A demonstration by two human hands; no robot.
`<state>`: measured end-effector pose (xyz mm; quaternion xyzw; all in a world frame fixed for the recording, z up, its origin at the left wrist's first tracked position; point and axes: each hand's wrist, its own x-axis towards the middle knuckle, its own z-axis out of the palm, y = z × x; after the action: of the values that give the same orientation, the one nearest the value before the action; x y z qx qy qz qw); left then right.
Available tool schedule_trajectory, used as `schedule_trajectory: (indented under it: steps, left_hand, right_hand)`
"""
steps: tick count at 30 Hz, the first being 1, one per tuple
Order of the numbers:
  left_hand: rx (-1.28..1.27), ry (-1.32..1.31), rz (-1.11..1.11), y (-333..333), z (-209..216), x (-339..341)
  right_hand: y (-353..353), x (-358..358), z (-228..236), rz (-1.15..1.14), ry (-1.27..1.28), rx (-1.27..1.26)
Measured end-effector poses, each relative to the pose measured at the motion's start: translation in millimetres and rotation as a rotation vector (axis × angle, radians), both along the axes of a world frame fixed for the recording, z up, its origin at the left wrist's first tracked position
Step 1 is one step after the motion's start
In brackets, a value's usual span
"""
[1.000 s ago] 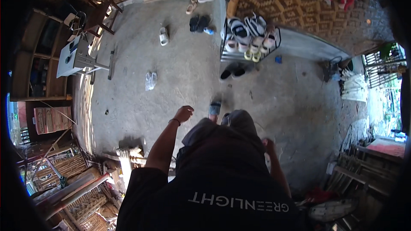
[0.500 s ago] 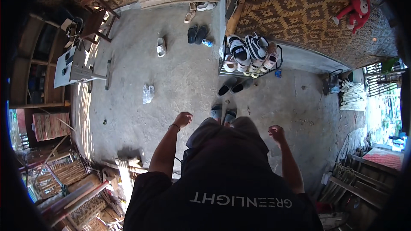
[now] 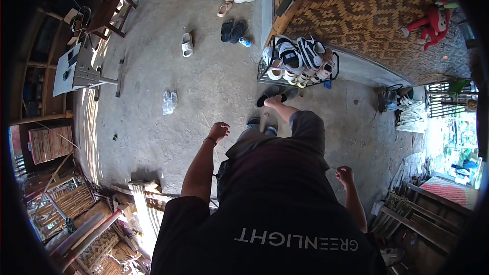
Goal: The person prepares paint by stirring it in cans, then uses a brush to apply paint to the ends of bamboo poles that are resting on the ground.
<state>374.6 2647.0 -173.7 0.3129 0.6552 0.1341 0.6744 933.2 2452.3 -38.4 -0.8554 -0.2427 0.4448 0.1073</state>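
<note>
My left hand [image 3: 219, 131] hangs in the air left of my legs, its fingers loosely curled with nothing visible in them. On the other side my right hand [image 3: 345, 175] is raised beside my hip, also curled and seemingly holding nothing. My bare right foot [image 3: 274, 101] reaches forward to the left one of two dark slippers [image 3: 267, 94]; whether it is fully inside is hard to tell. Closer to me, a pair of grey-blue slippers [image 3: 253, 122] shows partly behind my shorts [image 3: 308, 130].
A wire shoe rack [image 3: 298, 82] full of shoes stands ahead, by a woven wall. On the concrete floor lie a crumpled plastic bag [image 3: 169, 103], a single light clog [image 3: 187, 45] and black sandals [image 3: 233, 31]. A white table [image 3: 76, 74] stands left, wood pieces [image 3: 145, 198] behind.
My right leg has lifted and stretched forward, its bare foot now at the dark slippers. My right hand has moved outward and back; my left hand has risen slightly.
</note>
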Motion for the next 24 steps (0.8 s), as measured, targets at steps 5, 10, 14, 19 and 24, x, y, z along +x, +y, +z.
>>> schedule_trajectory:
  steps: [5, 10, 14, 19, 24]
  left_hand:
    - [0.053, 0.021, -0.008, 35.0, 0.8, -6.5]
    - [0.136, 0.063, -0.084, 63.2, -1.2, -9.5]
    - [0.16, 0.094, -0.103, 66.8, 4.7, -6.8]
    - [0.109, 0.121, -0.076, 50.3, 5.6, -3.8]
    - [0.069, 0.09, 0.04, 19.8, 14.4, 11.7]
  right_hand:
    - [34.8, -17.2, -25.7, 0.03, 0.044, 0.153]
    - [40.2, -41.8, -55.6, 0.057, 0.096, 0.176]
    - [53.8, -54.0, -50.8, 0.355, -0.121, 0.174]
    - [61.3, -43.0, -47.7, 0.176, 0.079, 0.116]
    - [87.2, -18.5, -34.4, 0.207, 0.127, 0.044]
